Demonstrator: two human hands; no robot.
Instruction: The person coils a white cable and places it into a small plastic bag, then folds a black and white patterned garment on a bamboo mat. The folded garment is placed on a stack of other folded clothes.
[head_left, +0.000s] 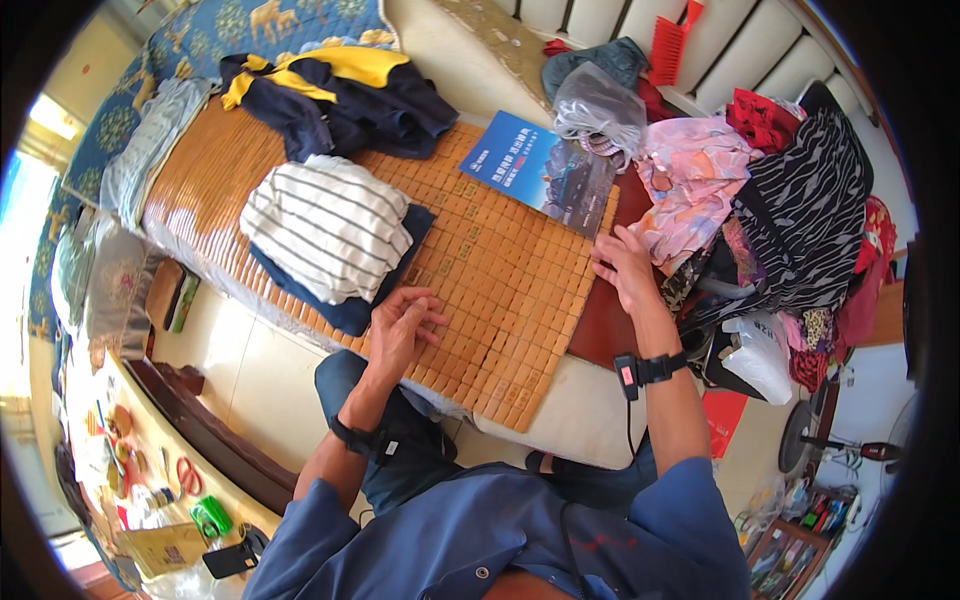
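Observation:
My left hand (405, 330) hovers over or rests on the bamboo tile mat (495, 300), its fingers slightly curled and nothing in them. Just beyond it lies a folded white garment with dark stripes (326, 225), on top of a folded navy cloth (330, 311). My right hand (624, 266) is at the mat's right edge, fingers apart and holding nothing. Close to its fingertips is the corner of a blue printed booklet or bag (536, 169) bearing writing. A navy and yellow garment (360, 97) lies crumpled at the mat's far side.
A heap of clothes, with a black-and-white patterned garment (802, 195) and a pink one (694, 180), rises at right. A clear plastic bag (600, 101) and a red brush (671, 49) are behind. At lower left, a table (225, 457) holds red-handled scissors (189, 476) and a phone (229, 560).

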